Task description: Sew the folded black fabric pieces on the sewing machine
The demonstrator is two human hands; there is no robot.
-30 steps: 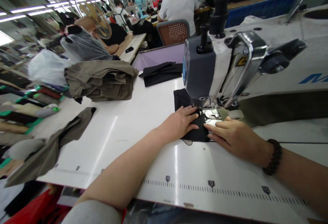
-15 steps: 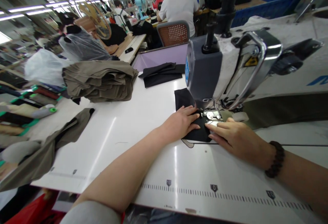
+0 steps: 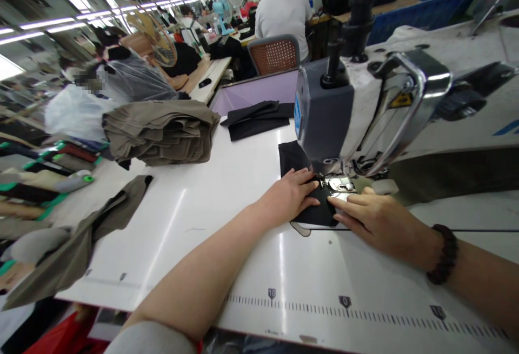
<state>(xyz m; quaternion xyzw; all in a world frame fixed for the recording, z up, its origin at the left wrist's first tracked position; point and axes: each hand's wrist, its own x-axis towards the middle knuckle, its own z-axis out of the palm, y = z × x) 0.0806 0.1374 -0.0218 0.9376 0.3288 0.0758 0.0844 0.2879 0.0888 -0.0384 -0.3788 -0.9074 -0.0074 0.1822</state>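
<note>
A piece of black fabric point(image 3: 318, 213) lies flat on the sewing machine bed, partly under the machine head point(image 3: 324, 111). My left hand point(image 3: 294, 194) rests on it, palm down with fingers spread, just left of the presser foot point(image 3: 323, 180). From the right, my right hand point(image 3: 377, 218) reaches in with its fingers stretched out. Its fingertips touch the fabric's right edge beside the shiny needle plate point(image 3: 343, 185). Neither hand grips anything. The fabric under the presser foot and machine head is partly hidden.
A stack of brown-grey cloth pieces point(image 3: 162, 132) sits at the left back, near folded black pieces point(image 3: 259, 119). Another brown-grey piece point(image 3: 81, 251) hangs over the left edge beside thread spools point(image 3: 73, 181). Ahead, a person in white point(image 3: 284, 13) sits on a chair point(image 3: 273, 54).
The view has shifted slightly, so the scene sits a little lower and further right. Both hands keep their places on the black fabric, which shows no clear movement.
</note>
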